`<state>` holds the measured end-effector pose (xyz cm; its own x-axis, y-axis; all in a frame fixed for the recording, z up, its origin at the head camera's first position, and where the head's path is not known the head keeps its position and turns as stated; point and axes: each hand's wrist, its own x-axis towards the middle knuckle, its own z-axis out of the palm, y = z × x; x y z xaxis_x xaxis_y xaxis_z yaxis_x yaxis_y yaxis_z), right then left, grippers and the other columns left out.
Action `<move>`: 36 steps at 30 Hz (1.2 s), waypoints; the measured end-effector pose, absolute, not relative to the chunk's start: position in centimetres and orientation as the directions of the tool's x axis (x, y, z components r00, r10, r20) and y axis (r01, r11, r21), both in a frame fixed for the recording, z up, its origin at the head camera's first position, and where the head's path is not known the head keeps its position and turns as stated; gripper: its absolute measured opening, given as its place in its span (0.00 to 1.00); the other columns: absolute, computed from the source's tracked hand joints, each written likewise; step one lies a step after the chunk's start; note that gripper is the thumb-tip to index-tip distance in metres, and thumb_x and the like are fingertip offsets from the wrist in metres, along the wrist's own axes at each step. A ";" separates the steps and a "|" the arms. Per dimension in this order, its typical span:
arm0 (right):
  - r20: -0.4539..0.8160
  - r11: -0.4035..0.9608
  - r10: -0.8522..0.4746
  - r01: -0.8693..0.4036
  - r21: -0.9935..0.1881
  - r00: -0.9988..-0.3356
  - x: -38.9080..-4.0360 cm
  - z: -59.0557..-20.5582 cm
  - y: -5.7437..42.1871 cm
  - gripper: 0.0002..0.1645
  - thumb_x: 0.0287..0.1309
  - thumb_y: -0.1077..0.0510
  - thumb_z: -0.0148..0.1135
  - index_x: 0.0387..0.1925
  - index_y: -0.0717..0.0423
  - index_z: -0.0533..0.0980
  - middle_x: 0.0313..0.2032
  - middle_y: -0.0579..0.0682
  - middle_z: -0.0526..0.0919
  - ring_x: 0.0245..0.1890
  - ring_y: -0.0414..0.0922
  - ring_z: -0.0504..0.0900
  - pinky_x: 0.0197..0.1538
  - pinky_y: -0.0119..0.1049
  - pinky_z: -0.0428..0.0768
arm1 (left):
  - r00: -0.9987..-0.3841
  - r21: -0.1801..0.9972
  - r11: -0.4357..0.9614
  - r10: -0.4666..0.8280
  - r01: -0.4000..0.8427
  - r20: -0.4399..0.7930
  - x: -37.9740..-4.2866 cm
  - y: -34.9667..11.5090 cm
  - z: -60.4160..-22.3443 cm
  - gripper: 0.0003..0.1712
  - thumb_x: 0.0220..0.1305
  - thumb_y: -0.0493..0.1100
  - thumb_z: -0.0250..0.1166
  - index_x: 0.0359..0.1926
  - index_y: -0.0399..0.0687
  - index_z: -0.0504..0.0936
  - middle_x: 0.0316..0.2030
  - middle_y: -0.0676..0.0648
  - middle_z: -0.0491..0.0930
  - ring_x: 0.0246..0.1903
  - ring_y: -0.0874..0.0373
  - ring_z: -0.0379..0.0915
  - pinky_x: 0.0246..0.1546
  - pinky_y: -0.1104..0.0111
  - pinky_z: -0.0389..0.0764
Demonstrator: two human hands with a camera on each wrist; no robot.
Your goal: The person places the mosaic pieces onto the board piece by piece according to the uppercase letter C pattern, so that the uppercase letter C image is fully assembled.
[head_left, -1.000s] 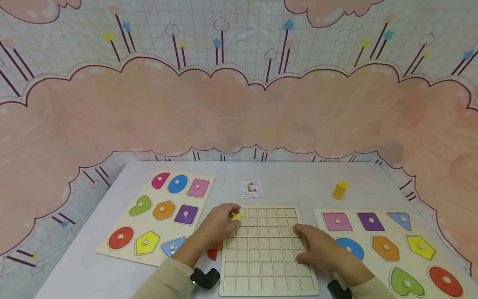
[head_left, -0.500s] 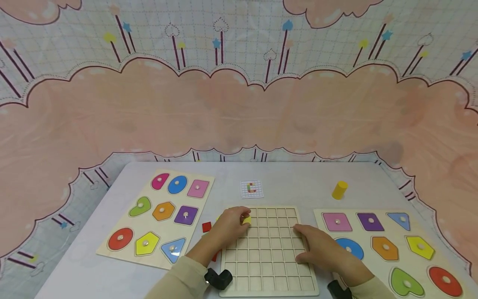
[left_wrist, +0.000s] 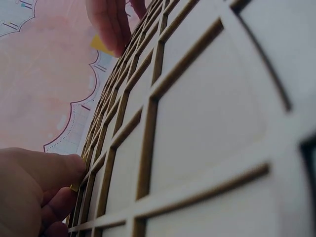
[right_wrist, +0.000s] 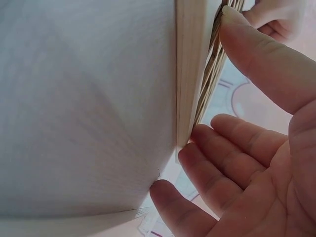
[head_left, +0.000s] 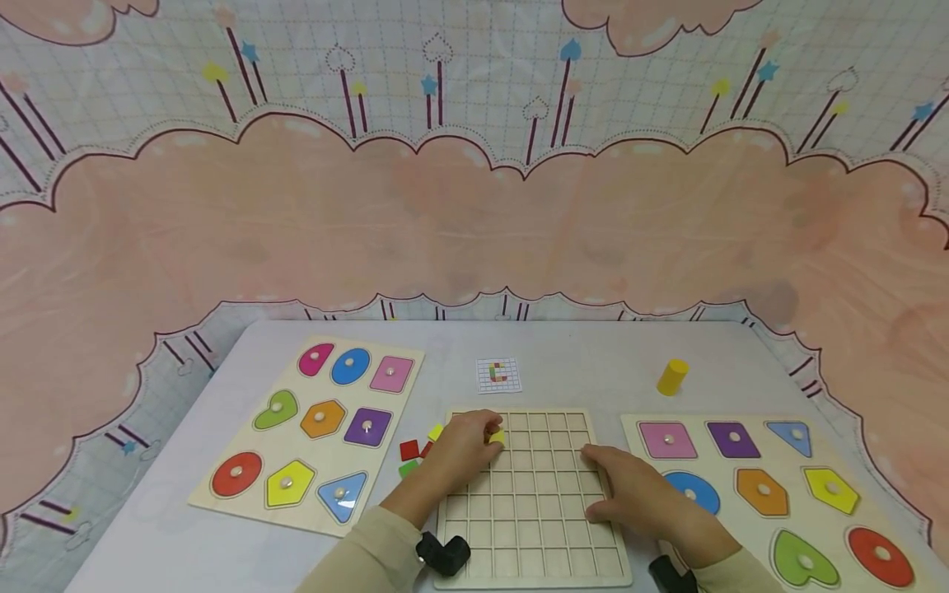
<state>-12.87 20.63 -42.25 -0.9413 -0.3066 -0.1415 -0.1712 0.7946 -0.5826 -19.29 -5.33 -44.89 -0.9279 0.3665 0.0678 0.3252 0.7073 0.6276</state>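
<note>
A wooden grid board [head_left: 539,511] with square cells lies on the table. My left hand [head_left: 465,449] is over its upper left part and pinches a small yellow square tile [head_left: 498,436] between thumb and fingers. In the left wrist view the yellow tile [left_wrist: 75,187] shows only as a sliver at the thumb, close over the cells. My right hand [head_left: 645,494] rests on the board's right edge. Seen from the right wrist, its thumb [right_wrist: 266,59] lies on top of the board and its relaxed fingers [right_wrist: 217,182] are along the side edge [right_wrist: 190,74].
Left of the board lie loose tiles, among them a red tile [head_left: 409,450] and a green tile [head_left: 408,468]. A pattern card [head_left: 485,387] lies behind the board. A yellow cylinder [head_left: 673,377] stands at the back right. Shape puzzle boards flank both sides, left [head_left: 252,436] and right [head_left: 719,478].
My left hand has moved right with the yellow tile, from the board's upper left edge to over the cells. Loose tiles behind it have come into view. The right hand has stayed put.
</note>
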 end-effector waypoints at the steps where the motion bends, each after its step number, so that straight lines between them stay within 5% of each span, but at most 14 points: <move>1: -0.141 0.794 -0.307 -0.171 -0.583 -0.941 -12.8 -42.3 20.6 0.49 0.42 0.58 0.82 0.66 0.66 0.69 0.64 0.62 0.73 0.66 0.63 0.68 0.67 0.59 0.64 | -0.929 0.630 0.708 0.363 0.321 0.065 -19.3 -5.3 -44.9 0.18 0.61 0.38 0.71 0.51 0.38 0.82 0.38 0.48 0.82 0.36 0.58 0.74 0.46 0.63 0.82; 15: -0.131 0.795 -0.307 -0.178 -0.579 -0.943 -12.7 -42.3 20.8 0.49 0.43 0.56 0.82 0.66 0.65 0.70 0.63 0.62 0.74 0.65 0.63 0.69 0.67 0.58 0.65 | -0.929 0.631 0.702 0.358 0.332 0.091 -19.2 -5.0 -45.0 0.12 0.59 0.38 0.73 0.42 0.39 0.82 0.31 0.52 0.78 0.32 0.60 0.72 0.38 0.69 0.80; 36: -0.123 0.786 -0.378 -0.248 -0.567 -0.918 -13.2 -41.9 21.3 0.49 0.43 0.55 0.81 0.65 0.68 0.68 0.64 0.64 0.73 0.65 0.63 0.68 0.67 0.58 0.64 | -0.935 0.622 0.724 0.352 0.299 0.041 -19.1 -5.0 -44.7 0.14 0.60 0.40 0.73 0.45 0.40 0.81 0.34 0.51 0.79 0.33 0.59 0.72 0.39 0.67 0.80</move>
